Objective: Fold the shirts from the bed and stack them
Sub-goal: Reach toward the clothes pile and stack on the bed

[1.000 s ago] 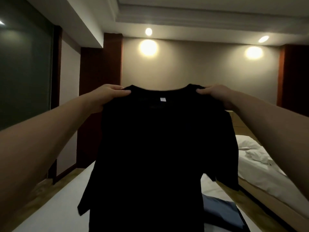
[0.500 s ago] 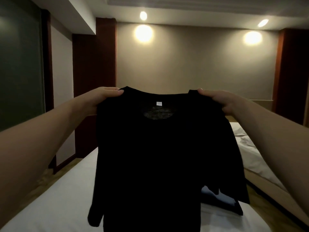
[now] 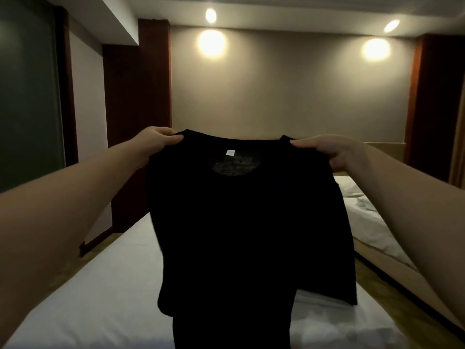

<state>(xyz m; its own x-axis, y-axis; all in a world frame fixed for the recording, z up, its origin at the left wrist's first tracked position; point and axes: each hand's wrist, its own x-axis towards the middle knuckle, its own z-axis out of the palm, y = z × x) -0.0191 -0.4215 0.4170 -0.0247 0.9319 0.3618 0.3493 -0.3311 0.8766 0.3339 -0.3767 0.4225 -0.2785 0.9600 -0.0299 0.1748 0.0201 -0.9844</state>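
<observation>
The left hand [image 3: 153,142] pinches one shoulder of a black shirt [image 3: 251,222] and the right hand [image 3: 327,151] pinches the other, thumbs on the near side, so the shirt hangs spread between them in the air, neck up with a small white tag [image 3: 230,152] showing inside the collar. Below the hands lies a white bed [image 3: 95,285], over which the shirt's hem drops out of view. Beyond the right hand stands a second bed [image 3: 370,222] with rumpled sheets.
</observation>
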